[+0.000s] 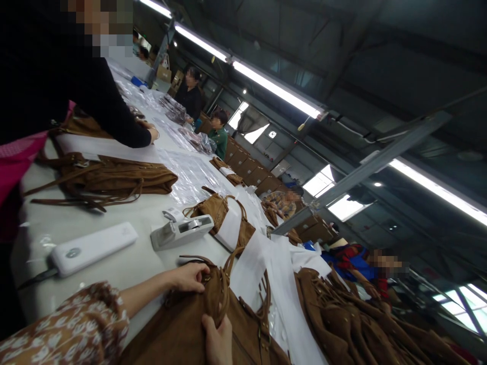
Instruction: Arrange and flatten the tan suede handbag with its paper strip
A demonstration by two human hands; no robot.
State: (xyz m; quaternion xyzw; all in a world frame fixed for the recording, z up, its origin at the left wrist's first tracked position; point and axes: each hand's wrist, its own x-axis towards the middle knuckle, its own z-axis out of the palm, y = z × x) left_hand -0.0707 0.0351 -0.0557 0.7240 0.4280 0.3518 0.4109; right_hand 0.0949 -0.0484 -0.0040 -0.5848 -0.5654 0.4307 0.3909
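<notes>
Head view showed a long white table (125, 263) tilted across the frame. Left hand (190, 277), in a floral sleeve, had its fingers curled closed on the top edge of a brown suede bag (182, 324), which lay directly beneath both hands at the table's near end. Right hand (217, 338) gripped the same bag lower down, thumb up, fingers hidden behind the suede beside its looped straps (224, 291). Just beyond the left hand sat a white tape dispenser (180, 230); farther left lay a white power bank (93, 248). Another bag wrapped in white paper (228, 223) rested beyond the dispenser. A co-worker's black sleeve (110, 109) reached over a further bag (114, 177).
</notes>
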